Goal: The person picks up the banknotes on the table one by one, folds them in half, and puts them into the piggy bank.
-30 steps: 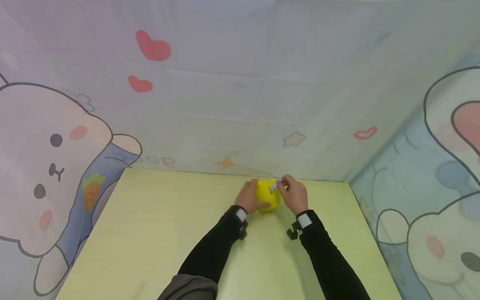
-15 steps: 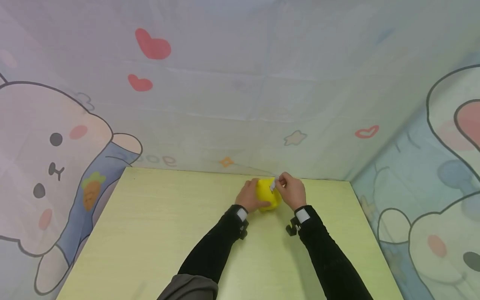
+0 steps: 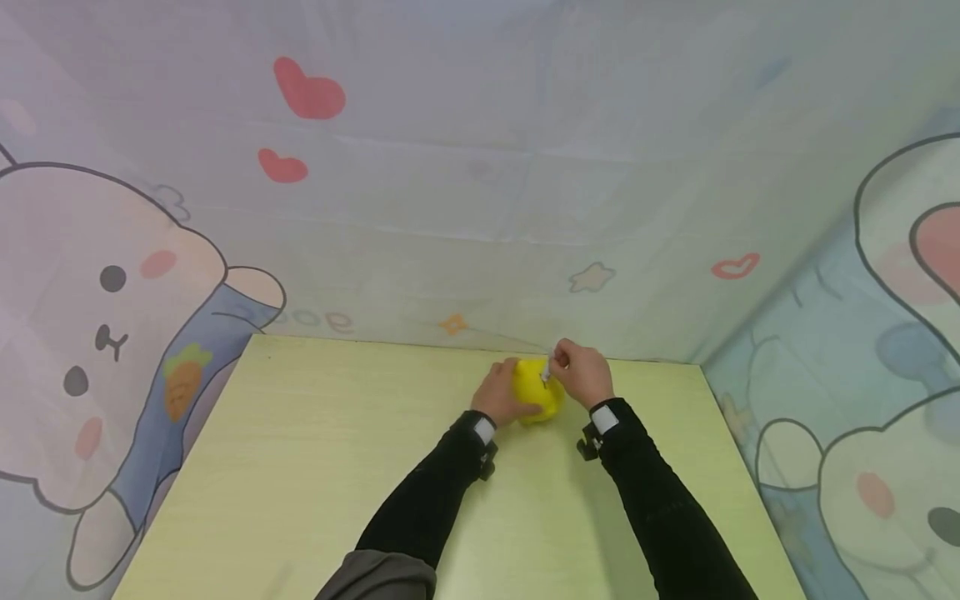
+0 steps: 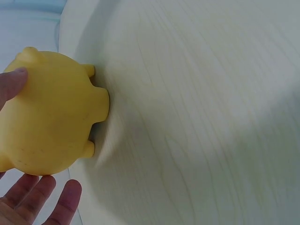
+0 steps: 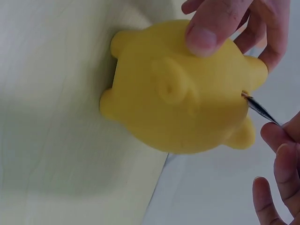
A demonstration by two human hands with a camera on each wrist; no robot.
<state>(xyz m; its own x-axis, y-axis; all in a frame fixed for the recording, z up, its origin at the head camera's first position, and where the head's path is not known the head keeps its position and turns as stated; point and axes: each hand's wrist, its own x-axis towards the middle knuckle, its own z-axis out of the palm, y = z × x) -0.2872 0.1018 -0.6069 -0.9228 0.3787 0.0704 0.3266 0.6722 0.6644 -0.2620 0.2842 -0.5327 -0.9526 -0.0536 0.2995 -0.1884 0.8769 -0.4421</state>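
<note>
A round yellow piggy bank [image 3: 537,390] stands on its feet near the table's back edge. My left hand [image 3: 498,395] holds it from the left, thumb [image 5: 206,37] on its front. In the left wrist view the piggy bank [image 4: 51,112] has fingers [image 4: 65,197] close by its far side. My right hand [image 3: 582,372] pinches a thin grey folded slip [image 3: 547,370] between thumb and fingertips. Seen from the right wrist, the slip's lower end [image 5: 260,108] is in the slot on the pig's back. How deep it sits is hidden.
A pale wooden table [image 3: 360,450] lies under both arms. Behind it hangs a printed cloth [image 3: 420,200] with hearts and cartoon bears, close to the table's back edge. Another cloth panel [image 3: 840,350] stands along the right side.
The right hand has shifted slightly upward and tilted the slip more upright; less of the slip shows. The piggy bank and left hand have stayed nearly in place.
</note>
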